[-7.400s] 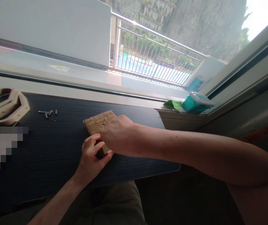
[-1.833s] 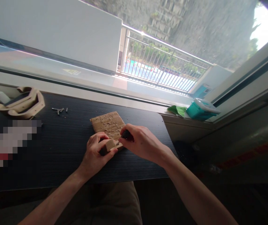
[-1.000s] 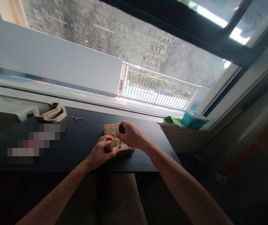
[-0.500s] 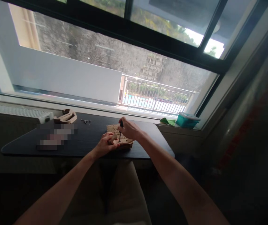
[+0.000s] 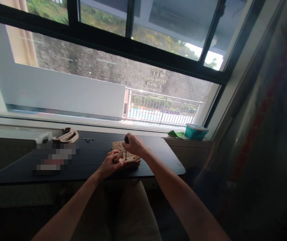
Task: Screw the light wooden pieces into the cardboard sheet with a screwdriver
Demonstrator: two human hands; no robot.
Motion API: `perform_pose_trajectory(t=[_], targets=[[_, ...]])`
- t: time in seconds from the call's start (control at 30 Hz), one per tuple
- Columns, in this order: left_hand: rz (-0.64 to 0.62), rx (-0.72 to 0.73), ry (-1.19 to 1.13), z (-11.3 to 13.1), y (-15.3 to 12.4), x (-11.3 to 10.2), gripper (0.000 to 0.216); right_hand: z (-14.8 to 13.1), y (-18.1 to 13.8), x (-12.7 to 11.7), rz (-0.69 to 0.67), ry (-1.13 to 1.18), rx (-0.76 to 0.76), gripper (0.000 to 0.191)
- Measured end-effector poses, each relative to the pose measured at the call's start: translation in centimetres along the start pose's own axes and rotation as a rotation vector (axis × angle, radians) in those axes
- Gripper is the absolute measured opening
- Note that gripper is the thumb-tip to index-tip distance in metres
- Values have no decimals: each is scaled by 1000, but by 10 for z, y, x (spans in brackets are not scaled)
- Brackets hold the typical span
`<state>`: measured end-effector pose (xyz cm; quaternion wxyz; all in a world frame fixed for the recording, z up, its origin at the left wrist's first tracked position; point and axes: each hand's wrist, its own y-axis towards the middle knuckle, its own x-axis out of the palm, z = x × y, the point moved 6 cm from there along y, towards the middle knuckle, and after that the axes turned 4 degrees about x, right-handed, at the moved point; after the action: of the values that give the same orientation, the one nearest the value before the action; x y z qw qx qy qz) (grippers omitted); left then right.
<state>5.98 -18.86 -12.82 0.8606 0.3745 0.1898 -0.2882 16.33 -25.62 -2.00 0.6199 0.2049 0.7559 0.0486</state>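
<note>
Now the right hand (image 5: 133, 145) grips a screwdriver (image 5: 126, 149) standing straight up, tip down on a small wood piece (image 5: 120, 156) that the left hand (image 5: 109, 163) pinches on the board (image 5: 130, 160).

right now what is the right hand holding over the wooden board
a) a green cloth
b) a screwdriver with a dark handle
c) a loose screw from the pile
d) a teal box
b: the right hand grips a screwdriver by its dark handle, shaft pointing down at the small wooden piece that the left hand steadies on the wooden board.
</note>
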Motion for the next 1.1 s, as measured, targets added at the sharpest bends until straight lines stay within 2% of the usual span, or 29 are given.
perform_pose_trajectory(t=[0.17,0.47,0.73,1.1], targets=[[15,-8,-3,-2,0,0,37,12,-9,0,57,16,65,31],[2,-10,-5,-11,1,5,39,3,-21,-12,2,16,-83,32],[8,0,-3,-11,1,6,41,-8,-15,-10,4,-23,-54,27],[17,-9,-10,-14,1,6,40,-1,-17,-16,-44,-29,-73,27]])
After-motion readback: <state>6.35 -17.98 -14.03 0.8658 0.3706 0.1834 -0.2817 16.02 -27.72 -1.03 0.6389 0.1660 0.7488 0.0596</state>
